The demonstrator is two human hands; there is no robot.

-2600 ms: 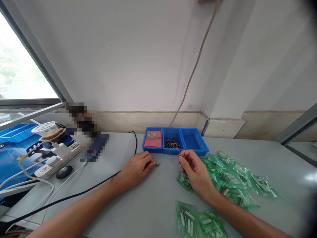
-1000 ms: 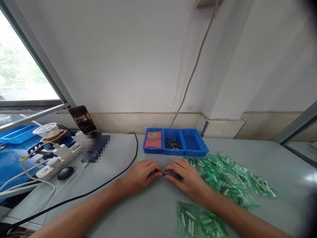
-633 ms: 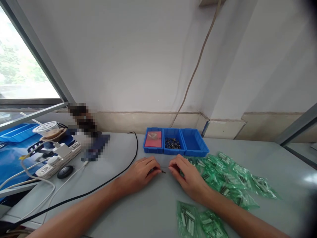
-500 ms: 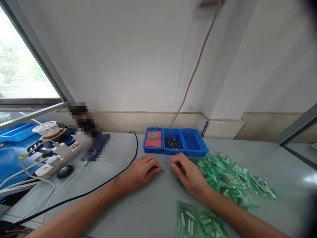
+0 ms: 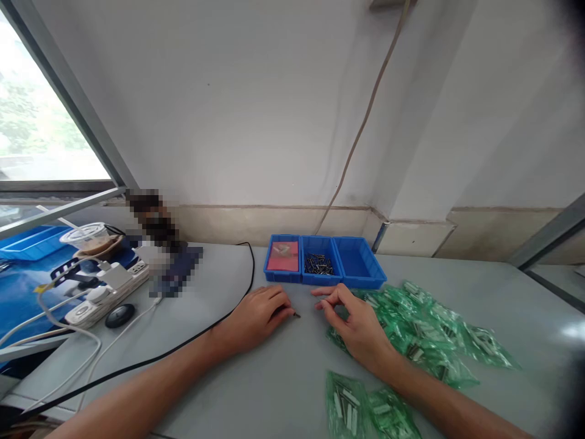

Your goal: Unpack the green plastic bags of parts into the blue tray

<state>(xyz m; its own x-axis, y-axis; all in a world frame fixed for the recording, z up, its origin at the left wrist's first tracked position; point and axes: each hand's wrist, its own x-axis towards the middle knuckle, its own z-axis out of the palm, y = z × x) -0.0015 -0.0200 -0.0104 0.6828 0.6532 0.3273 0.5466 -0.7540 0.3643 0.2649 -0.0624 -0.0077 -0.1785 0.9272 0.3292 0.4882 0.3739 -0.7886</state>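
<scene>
My left hand (image 5: 264, 314) rests on the grey table with its thumb and fingertips pinched on a small dark screw (image 5: 297, 315), whose end pokes out to the right. Facing it across a short gap, my right hand (image 5: 350, 317) has the index finger stretched out and the other fingers curled towards the thumb. Nothing shows in its fingers. Behind the hands, a blue bin (image 5: 320, 281) contains many small dark metal screws (image 5: 319, 264). Green plastic bags (image 5: 411, 317) holding pale and dark strips lie beside and beyond my right hand.
Left of the screws, another blue bin (image 5: 282, 277) holds a pink card (image 5: 282, 256); a third bin (image 5: 359, 259) adjoins on the right. More green bags (image 5: 346, 402) lie in front. A black cable (image 5: 183, 343), mouse (image 5: 119, 316) and power strip (image 5: 107, 296) occupy the left.
My right hand's index finger has lifted and straightened away from the thumb, and the thin line by its fingertips is gone. My left hand has barely moved.
</scene>
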